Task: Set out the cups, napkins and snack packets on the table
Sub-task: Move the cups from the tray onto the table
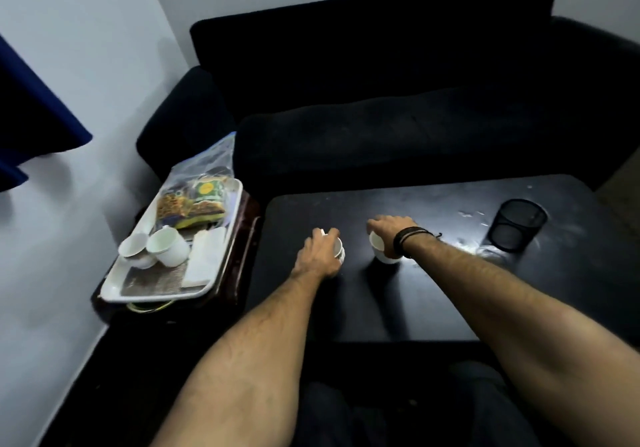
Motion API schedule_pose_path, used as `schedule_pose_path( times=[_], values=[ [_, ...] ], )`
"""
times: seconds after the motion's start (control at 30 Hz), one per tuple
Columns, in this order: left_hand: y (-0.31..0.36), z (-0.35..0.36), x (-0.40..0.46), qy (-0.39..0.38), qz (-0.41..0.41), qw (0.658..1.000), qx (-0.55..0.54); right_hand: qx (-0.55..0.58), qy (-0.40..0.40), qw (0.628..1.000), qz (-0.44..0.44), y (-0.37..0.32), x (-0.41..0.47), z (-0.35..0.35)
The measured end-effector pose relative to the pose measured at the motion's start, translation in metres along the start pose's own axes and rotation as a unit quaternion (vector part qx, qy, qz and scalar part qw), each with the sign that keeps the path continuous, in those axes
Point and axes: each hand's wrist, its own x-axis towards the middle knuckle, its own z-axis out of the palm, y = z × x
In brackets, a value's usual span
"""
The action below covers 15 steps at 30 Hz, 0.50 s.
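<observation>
Gripping 2 cups [382, 251] — arms outstretched

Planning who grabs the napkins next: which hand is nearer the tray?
Left. The left hand grips a cup on the table just right of the tray; the right hand holds another cup farther right, beyond the left hand.

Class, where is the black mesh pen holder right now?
In the head view, the black mesh pen holder stands at the far right of the dark table, right of the right hand.
</observation>
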Motion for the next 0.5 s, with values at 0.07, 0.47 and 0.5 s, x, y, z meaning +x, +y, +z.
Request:
schedule_pose_path(
  times=[0.07,0.47,0.5],
  values=[
    [0.017,0.016,0.005,-0.014,0.010,1.000,0.005,-0.004,-0.004,1.000,-0.012,0.018,-0.008,0.012],
    [0.051,0.051,0.013,-0.039,0.022,0.999,-0.017,0.187,0.140,0.962,0.141,0.048,-0.036,0.055],
    [0.050,0.050,0.012,-0.029,0.016,0.999,-0.027,0.205,0.121,0.959,0.157,0.047,-0.036,0.057]
  ],
)
